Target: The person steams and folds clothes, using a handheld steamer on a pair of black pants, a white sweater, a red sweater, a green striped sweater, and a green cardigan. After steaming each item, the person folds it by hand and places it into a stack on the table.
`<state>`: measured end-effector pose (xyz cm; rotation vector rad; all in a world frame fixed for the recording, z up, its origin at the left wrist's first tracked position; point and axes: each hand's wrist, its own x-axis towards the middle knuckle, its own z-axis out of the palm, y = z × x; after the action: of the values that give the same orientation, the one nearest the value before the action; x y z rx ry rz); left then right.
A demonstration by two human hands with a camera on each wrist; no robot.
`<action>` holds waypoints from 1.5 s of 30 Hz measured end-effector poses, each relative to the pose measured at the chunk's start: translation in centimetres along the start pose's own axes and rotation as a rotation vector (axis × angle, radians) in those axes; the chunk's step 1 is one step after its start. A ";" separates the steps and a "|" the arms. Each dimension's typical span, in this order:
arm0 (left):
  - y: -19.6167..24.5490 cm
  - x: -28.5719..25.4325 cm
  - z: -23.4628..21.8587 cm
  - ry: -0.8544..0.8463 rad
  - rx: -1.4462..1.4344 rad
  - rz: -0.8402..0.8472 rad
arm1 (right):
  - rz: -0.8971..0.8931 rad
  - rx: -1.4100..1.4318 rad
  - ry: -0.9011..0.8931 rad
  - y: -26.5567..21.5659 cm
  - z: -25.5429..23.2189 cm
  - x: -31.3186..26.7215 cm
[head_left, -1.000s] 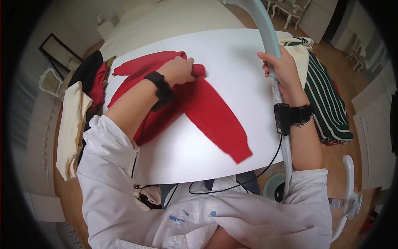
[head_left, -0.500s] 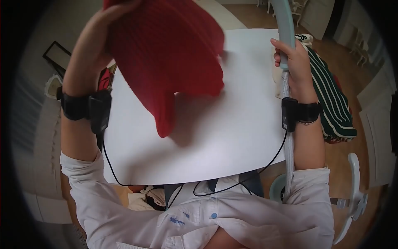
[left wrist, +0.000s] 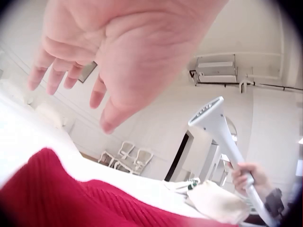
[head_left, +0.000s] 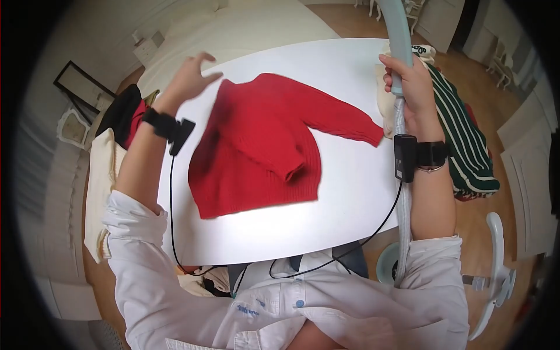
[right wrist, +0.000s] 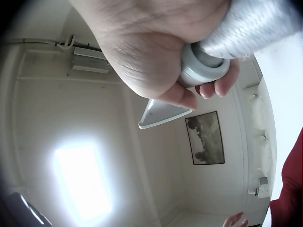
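I count one red sweater (head_left: 256, 140) spread on one white surface (head_left: 356, 181), two clothes piles (head_left: 102, 192) (head_left: 464, 140) at its sides, two hands (head_left: 189, 81) (head_left: 418, 87), two wrist straps (head_left: 160, 122) (head_left: 429, 154), one steamer (head_left: 396, 35).

The steamer's head (head_left: 396, 35) is cut off by the head view's top edge.

a black garment (head_left: 118, 114) and a cream one (head_left: 101, 192) lie over on the left, near a dark rectangular frame (head_left: 95, 70). a pale bed (head_left: 239, 35) stretches across the far side. on the right i see a green-and-white striped garment (head_left: 461, 134), with an ornate white chair (head_left: 500, 73) beyond it. a framed picture (right wrist: 204, 138) hangs on the wall; a bright light (right wrist: 85, 179) glows overhead.
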<state>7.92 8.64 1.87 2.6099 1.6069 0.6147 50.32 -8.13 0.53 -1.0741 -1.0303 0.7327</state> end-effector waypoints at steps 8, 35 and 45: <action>9.9 -8.8 2.4 -0.574 -0.013 0.379 | -0.013 -0.072 -0.006 0.3 0.7 -0.3; -3.9 -10.4 -9.4 -0.316 0.371 -0.048 | -0.004 -0.092 -0.040 1.7 1.4 -0.5; 14.7 -5.5 2.3 -0.372 0.018 0.558 | 0.010 -0.126 -0.039 2.3 1.3 -0.3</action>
<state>19.09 -2.55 1.12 2.9567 0.7879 0.0951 49.01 -7.22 -1.58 -1.1778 -1.1172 0.7069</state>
